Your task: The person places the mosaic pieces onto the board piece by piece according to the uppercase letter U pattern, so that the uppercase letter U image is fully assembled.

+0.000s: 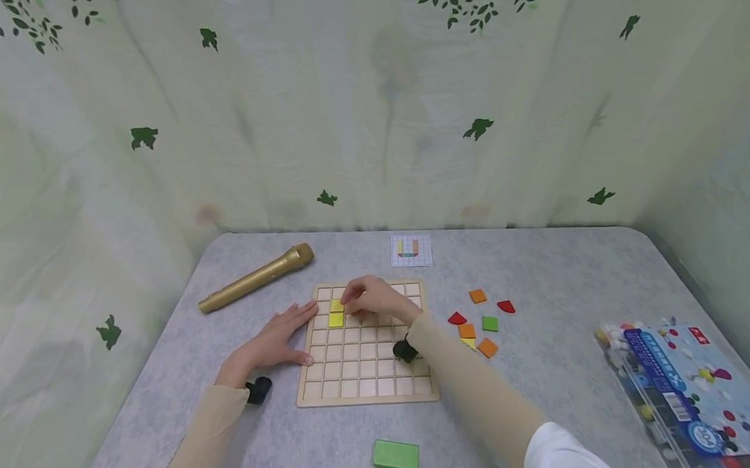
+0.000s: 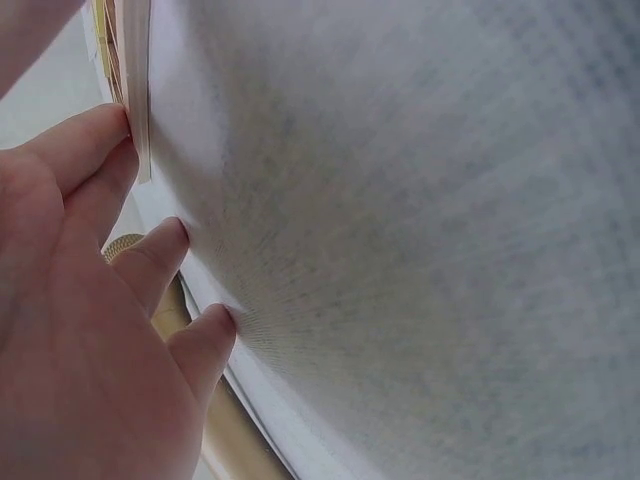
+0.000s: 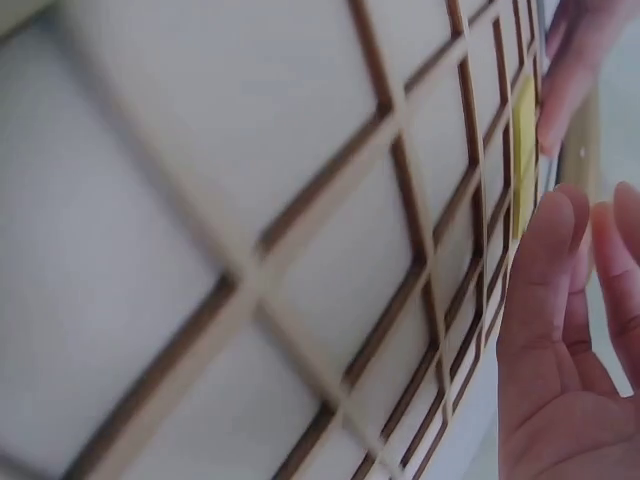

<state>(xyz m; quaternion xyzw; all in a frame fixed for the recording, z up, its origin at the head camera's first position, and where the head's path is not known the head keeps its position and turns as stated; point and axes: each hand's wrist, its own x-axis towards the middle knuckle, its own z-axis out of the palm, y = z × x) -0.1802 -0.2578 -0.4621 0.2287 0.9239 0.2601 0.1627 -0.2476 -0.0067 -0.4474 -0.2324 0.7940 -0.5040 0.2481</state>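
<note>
A wooden grid board (image 1: 352,388) lies flat on the table. Two yellow square tiles (image 1: 335,320) sit in neighbouring cells, one above the other, near its upper left. My right hand (image 1: 378,298) hovers over the upper part of the board, fingertips beside the upper yellow tile. In the right wrist view its fingers (image 3: 548,235) are loosely bent, with no piece visible between them. With fingers spread, my left hand (image 1: 277,338) rests at the board's left edge; in the left wrist view, fingertips (image 2: 112,125) touch that edge and others touch the table.
Right of the board lie orange squares (image 1: 477,296), red curved pieces (image 1: 506,306), a green square (image 1: 490,323) and a partly hidden yellow piece. A pattern card (image 1: 411,250) and golden microphone (image 1: 257,277) lie behind. A green block (image 1: 396,456) sits in front; a boxed set (image 1: 702,387) stands right.
</note>
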